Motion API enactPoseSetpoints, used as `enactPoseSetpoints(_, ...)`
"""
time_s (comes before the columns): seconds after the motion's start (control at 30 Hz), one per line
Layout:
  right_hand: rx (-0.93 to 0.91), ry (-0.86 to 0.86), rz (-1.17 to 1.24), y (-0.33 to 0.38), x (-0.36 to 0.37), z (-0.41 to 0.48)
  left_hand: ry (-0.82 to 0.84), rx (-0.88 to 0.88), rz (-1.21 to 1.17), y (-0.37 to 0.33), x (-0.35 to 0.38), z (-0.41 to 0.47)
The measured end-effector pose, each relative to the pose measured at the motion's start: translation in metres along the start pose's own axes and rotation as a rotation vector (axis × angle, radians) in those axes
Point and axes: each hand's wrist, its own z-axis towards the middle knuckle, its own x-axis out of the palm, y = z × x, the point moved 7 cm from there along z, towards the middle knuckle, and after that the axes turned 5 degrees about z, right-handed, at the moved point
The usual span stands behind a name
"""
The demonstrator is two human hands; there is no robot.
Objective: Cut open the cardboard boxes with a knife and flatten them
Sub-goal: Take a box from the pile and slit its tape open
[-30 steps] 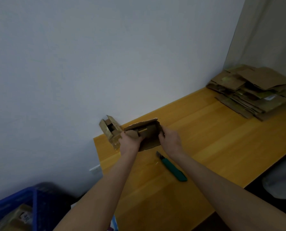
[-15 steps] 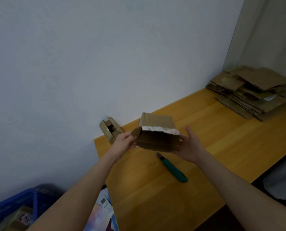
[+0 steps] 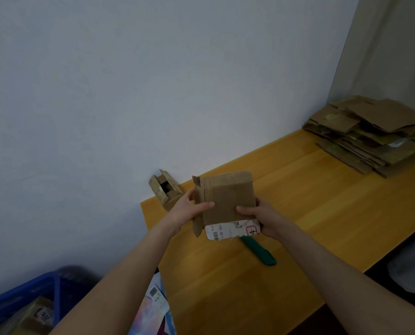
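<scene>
The left thumb (image 3: pixel 205 205) lies across the near face of the box (image 3: pixel 226 197), and the other left fingers (image 3: pixel 190 196) curl round its left edge, so the left hand (image 3: pixel 187 212) grips the box from the left. The right thumb (image 3: pixel 244 210) presses on the same face from the other side; the rest of the right hand's fingers are hidden behind the cardboard, yet the right hand (image 3: pixel 265 220) plainly clasps the box at its lower right. Both hands hold it in the air above the table (image 3: pixel 310 213), its broad brown face turned toward the camera, nearly upright. A loose flap (image 3: pixel 197 213) hangs along its left side, and a white label (image 3: pixel 233 231) with a barcode and a red mark wraps its bottom edge.

Under the box, the green knife (image 3: pixel 259 253) lies flat on the table, its upper end hidden behind the label, its handle pointing toward the near edge.

At the table's far left corner, against the wall (image 3: pixel 153 81), stands a small box (image 3: pixel 164 189), open and tilted. At the far right corner lies a stack (image 3: pixel 371 136) of flattened cardboard, well apart from the hands.

Below the table's left edge are a blue crate (image 3: pixel 20 298) with cardboard in it and some colourful printed paper (image 3: pixel 153 308).
</scene>
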Motion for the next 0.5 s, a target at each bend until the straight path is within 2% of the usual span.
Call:
enactPoseSetpoints(0.2, -0.063, -0.044, -0.147, 0.002, -0.005, -0.002, -0.112, 0.073, 0.067, -0.001, -0.005, 0.002)
enactPoseSetpoints(0.33, -0.031, -0.045, 0.033, 0.0, -0.012, 0.001, -0.22, 0.151, 0.29, -0.008, -0.006, 0.002)
enactPoseSetpoints(0.43, -0.069, -0.2, 0.027, 0.008, -0.028, 0.004, -0.303, 0.252, 0.497, -0.016, -0.007, -0.004)
enactPoseSetpoints(0.5, -0.127, -0.319, -0.022, 0.014, -0.036, 0.003, -0.348, 0.288, 0.514, -0.021, -0.009, -0.008)
